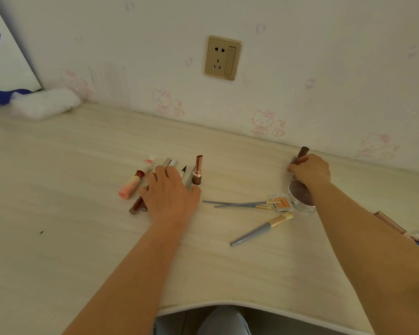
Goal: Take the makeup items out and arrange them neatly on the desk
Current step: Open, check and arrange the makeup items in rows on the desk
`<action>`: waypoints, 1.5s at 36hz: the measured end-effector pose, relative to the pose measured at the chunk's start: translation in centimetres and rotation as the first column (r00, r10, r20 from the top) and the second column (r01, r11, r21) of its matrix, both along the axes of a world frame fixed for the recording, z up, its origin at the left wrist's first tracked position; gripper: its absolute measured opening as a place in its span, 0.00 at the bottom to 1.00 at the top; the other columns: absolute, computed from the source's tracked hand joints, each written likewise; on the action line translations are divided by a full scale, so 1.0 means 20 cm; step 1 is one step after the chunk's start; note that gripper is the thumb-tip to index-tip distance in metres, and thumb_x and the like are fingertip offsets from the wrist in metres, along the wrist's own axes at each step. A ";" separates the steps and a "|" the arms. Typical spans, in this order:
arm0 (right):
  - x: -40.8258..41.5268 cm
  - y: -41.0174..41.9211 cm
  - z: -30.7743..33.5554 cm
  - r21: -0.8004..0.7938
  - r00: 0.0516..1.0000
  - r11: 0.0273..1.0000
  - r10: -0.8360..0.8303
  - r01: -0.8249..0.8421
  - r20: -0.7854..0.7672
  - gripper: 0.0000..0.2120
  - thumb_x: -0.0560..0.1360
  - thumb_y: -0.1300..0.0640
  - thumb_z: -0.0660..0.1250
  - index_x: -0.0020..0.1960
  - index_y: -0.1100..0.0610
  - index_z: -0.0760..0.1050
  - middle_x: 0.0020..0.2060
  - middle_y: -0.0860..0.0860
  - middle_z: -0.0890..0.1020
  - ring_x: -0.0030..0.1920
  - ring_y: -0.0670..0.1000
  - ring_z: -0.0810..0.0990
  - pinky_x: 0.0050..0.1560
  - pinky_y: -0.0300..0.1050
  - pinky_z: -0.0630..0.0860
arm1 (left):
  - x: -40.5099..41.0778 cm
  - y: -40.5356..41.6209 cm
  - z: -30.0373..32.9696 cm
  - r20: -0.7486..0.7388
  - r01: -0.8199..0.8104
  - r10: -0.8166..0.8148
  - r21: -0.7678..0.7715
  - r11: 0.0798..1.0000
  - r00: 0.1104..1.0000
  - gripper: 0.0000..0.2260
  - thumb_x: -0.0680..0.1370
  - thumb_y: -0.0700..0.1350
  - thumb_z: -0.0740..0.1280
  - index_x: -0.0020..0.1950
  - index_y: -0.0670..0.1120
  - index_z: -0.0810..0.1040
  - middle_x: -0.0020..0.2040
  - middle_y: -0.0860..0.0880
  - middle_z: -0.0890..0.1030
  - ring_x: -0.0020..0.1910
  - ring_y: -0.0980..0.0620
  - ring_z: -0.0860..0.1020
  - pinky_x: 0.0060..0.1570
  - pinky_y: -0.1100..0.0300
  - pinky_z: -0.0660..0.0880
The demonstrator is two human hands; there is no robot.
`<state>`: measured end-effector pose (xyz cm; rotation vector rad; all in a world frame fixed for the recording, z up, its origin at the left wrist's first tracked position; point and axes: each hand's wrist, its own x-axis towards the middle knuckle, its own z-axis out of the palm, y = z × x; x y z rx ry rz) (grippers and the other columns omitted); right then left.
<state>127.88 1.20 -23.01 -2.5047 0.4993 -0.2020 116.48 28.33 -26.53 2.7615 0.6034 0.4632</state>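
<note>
Left hand [171, 189] flat, released on the lipstick row [140, 182]; right hand [309, 171] at 2 o'clock grasping brown tube [300, 154]—we'd lay it parallel w/ row.

- Bare desk [58, 201] across the whole left and near side, open to pass.
- Blocked mid-desk by a row of lipsticks and pens [136, 184] under the left hand [169, 192].
- Narrow clear gap between that row and the brushes [240, 204].
- Cluttered further right: compact [300, 194], palette [282, 201], right hand [310, 170] by the wall.
</note>
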 end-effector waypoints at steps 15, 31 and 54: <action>-0.37 -0.07 0.05 0.097 0.964 0.990 0.070 -0.098 0.255 0.09 0.76 0.58 0.63 0.53 0.56 0.79 0.51 0.52 0.82 0.52 0.52 0.78 0.50 0.41 0.70 | -0.11 -0.23 0.04 0.546 0.405 -0.443 0.198 0.893 0.711 0.06 0.69 0.48 0.61 0.40 0.48 0.75 0.37 0.52 0.78 0.39 0.46 0.75 0.37 0.55 0.67; -0.71 -0.01 -0.17 0.087 0.965 0.995 0.023 -0.047 0.263 0.08 0.76 0.60 0.62 0.50 0.57 0.79 0.45 0.50 0.80 0.44 0.48 0.76 0.35 0.34 0.69 | -0.11 -0.54 0.07 0.229 0.658 -0.629 -0.083 0.748 0.743 0.06 0.76 0.45 0.63 0.51 0.51 0.77 0.47 0.54 0.80 0.52 0.49 0.73 0.47 0.54 0.71; -0.69 -0.13 -0.17 -0.136 0.930 0.981 -0.084 0.141 0.357 0.11 0.77 0.63 0.59 0.56 0.63 0.76 0.54 0.60 0.75 0.55 0.59 0.73 0.49 0.49 0.69 | -0.06 -0.64 0.10 0.123 0.659 -0.648 -0.186 0.729 0.751 0.06 0.76 0.47 0.63 0.51 0.51 0.78 0.49 0.54 0.80 0.53 0.50 0.74 0.51 0.53 0.72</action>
